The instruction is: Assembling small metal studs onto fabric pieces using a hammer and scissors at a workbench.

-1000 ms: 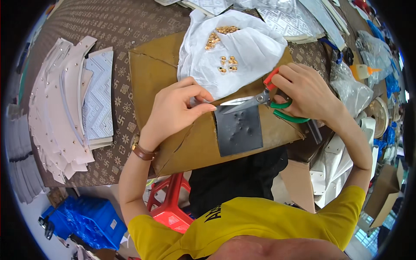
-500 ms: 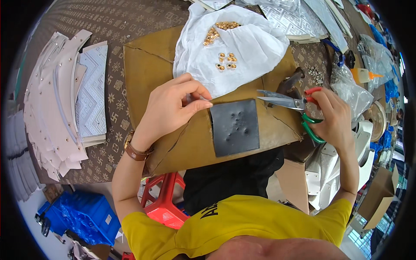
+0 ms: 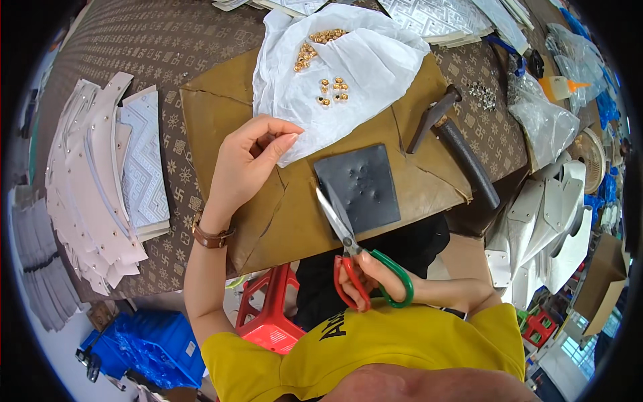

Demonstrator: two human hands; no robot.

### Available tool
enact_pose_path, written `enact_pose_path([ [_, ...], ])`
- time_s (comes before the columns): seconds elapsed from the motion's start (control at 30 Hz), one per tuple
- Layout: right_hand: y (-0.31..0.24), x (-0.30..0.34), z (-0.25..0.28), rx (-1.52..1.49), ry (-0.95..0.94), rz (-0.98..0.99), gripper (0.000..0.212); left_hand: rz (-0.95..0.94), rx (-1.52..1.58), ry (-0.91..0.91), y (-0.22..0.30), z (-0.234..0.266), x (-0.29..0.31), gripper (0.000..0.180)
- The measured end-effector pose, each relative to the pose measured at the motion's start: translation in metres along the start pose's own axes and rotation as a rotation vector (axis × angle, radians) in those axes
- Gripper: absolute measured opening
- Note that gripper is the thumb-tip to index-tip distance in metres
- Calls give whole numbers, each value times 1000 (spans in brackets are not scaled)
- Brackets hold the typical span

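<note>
My right hand (image 3: 375, 278) grips a pair of scissors (image 3: 345, 236) with one red and one green handle loop, low in front of my yellow shirt. Its blades stand slightly apart and point away from me, over the left part of a black square pad (image 3: 365, 187) with a dented surface. My left hand (image 3: 251, 157) is closed in a pinch at the lower left edge of a crumpled white sheet (image 3: 375, 63). What its fingertips hold, if anything, is too small to make out. Small gold-coloured metal pieces (image 3: 326, 35) lie on the sheet, some in a separate little group.
Sheet and pad rest on a brown, cracked board (image 3: 218, 114). A dark-handled hammer (image 3: 469, 161) lies at its right, beside small silver bits (image 3: 482, 95) and a plastic bag (image 3: 546, 120). Pale studded pieces (image 3: 87, 181) are stacked left. A red stool (image 3: 271, 311) stands below.
My right hand has swung the scissors from beside the hammer down toward my body, turning the blades away from me. My left hand has shifted slightly left and away from the pad.
</note>
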State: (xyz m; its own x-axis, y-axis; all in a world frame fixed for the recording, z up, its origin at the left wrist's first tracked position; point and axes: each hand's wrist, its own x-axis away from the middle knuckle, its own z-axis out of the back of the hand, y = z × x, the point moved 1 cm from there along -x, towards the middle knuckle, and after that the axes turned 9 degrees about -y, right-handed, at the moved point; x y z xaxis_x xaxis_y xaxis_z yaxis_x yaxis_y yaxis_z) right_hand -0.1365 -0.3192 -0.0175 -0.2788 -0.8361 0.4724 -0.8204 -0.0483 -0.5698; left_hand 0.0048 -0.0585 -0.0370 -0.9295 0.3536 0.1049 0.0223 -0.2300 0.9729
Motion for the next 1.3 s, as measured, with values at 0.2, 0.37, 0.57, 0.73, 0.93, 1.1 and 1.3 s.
enact_pose_path([
  [0.2, 15, -27, -30, -204, 232, 74, 72, -29, -33, -19, -2, -2, 7, 10],
  [0.37, 18, -44, -45, -290, 246, 162, 75, -80, -66, -16, -5, -3, 7, 10],
  [0.57, 15, -60, -55, -346, 315, 246, 78, -66, -56, -22, -2, -2, 9, 10],
  [0.73, 1, -69, -54, -340, 366, 239, 83, -50, -54, -8, -2, -2, 10, 9],
  [0.93, -6, -73, -62, -446, 411, 227, 91, -58, -62, -16, -2, -2, 12, 9],
  [1.1, -4, -72, -61, -417, 426, 215, 93, -39, -61, -20, 0, -2, 13, 9],
  [1.3, -8, -65, -54, -386, 377, 210, 86, -58, -44, 1, -1, -3, 11, 9],
])
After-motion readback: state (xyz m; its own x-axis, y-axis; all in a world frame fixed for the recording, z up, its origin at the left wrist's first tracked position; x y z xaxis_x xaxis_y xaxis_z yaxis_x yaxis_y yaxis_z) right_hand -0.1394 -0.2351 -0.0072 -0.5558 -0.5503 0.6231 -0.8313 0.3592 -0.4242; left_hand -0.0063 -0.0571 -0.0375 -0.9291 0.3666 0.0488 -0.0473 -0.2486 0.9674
